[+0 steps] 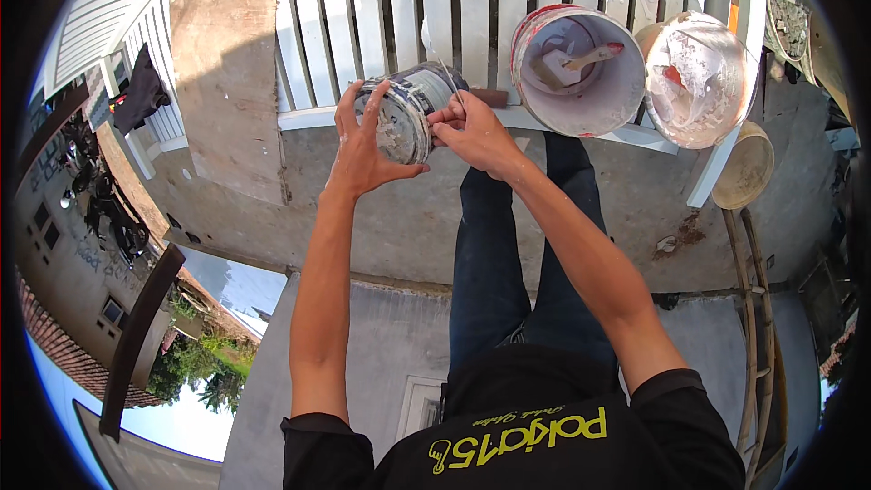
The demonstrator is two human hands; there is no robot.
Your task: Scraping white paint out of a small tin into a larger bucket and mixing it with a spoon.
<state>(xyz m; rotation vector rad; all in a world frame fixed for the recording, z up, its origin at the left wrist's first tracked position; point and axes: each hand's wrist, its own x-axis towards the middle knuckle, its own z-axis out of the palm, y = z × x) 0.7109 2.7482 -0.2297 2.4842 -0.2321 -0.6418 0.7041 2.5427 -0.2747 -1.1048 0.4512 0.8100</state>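
A paint-smeared can (406,127) lies tilted at the front edge of the white slatted bench, its round end turned toward me. My left hand (367,145) spans that end, thumb at the lower rim and fingers at the upper rim, gripping it. At the can's right rim, my right hand (476,132) is closed in a pinch. A thin, wire-like piece (451,80) rises from its fingers; whether it is the can's handle or a separate tool I cannot tell. The can's far side is partly hidden.
On the white slatted bench (440,9), a bucket (581,113) holds a paintbrush (594,56). Beside it stands a bucket of white material (694,95). A worn board (227,63) leans at the left. At the right are a round basin (746,168) and a bamboo ladder (758,308).
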